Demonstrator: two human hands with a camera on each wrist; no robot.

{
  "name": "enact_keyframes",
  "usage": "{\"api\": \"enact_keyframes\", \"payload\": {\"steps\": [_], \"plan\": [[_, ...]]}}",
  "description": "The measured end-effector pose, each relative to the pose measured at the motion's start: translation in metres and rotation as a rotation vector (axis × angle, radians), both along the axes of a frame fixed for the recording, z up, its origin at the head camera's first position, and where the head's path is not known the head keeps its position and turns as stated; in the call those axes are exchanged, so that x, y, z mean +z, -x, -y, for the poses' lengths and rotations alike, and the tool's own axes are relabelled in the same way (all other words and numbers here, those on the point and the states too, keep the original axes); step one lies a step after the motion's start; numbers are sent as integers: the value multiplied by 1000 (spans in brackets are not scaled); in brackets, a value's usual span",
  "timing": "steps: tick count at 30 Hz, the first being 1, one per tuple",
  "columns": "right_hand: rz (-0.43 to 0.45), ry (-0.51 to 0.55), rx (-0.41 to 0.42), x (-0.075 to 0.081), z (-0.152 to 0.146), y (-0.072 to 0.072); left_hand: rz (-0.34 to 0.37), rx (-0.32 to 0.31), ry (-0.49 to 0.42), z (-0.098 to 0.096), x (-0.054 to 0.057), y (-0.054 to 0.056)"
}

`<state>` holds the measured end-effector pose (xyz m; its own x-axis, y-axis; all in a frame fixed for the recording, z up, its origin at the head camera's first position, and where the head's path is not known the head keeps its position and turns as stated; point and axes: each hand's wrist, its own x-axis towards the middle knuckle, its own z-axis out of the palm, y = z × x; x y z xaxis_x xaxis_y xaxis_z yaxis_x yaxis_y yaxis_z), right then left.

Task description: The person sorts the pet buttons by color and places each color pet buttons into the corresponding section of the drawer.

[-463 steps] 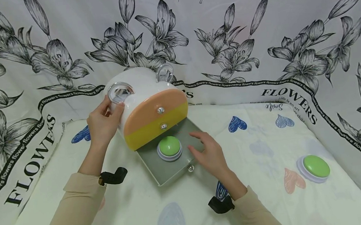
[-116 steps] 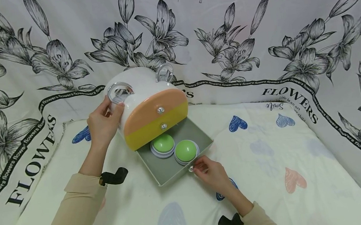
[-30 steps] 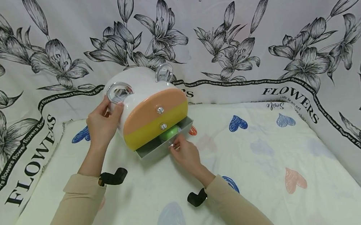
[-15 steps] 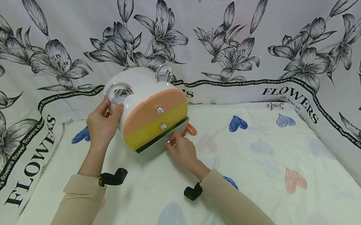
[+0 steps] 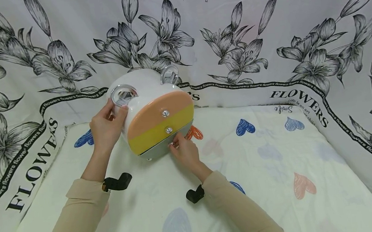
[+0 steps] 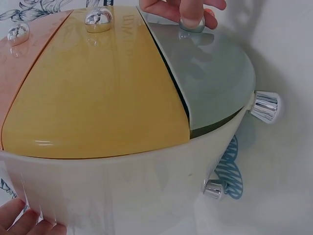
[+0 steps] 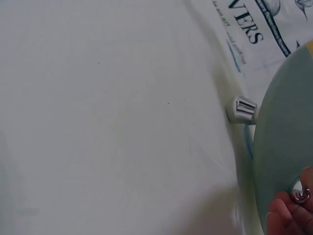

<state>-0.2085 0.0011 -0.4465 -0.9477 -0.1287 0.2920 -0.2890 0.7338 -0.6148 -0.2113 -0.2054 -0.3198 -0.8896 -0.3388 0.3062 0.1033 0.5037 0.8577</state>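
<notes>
A small white storage box [image 5: 145, 78] with a rounded body and clear ear-like rings has orange, yellow and grey-green drawer fronts. My left hand [image 5: 106, 129] grips its left side, thumb beside the left ring [image 5: 124, 95]. On the lowest, grey-green drawer [image 5: 157, 149], the fingers of my right hand [image 5: 187, 154] pinch the silver knob [image 6: 192, 24]. That drawer is almost fully in; the left wrist view shows a narrow dark gap along its edge. The orange drawer [image 5: 159, 113] and yellow drawer [image 5: 151, 137] are closed. Whatever lies inside the drawers is hidden.
The box stands on short silver feet [image 6: 266, 106] upon a white cloth [image 5: 268, 205] printed with hearts. Behind it hangs a white curtain [image 5: 215, 1] with black flower drawings. Black wrist straps [image 5: 117, 182] sit at both cuffs.
Two green-domed round buttons, one earlier lying on the cloth at right, sat together in the grey-green drawer. My right hand has pushed that drawer inward, hiding them. The left hand has stayed put.
</notes>
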Motion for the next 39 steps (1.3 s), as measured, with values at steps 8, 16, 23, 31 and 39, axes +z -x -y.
{"api": "enact_keyframes", "payload": {"steps": [8,16,23,31,39], "plan": [[-14,1,9,0,1,1,14,-6,-3,0,2,-1],[-22,-3,19,1,3,4,-6,-4,4,0,2,0],[12,-1,14,0,2,3,3,-9,9,0,3,-1],[66,-16,52,3,-2,-2,15,-16,-1,0,3,-2],[120,-25,173,10,-16,-11,45,-15,-10,1,4,-2]]}}
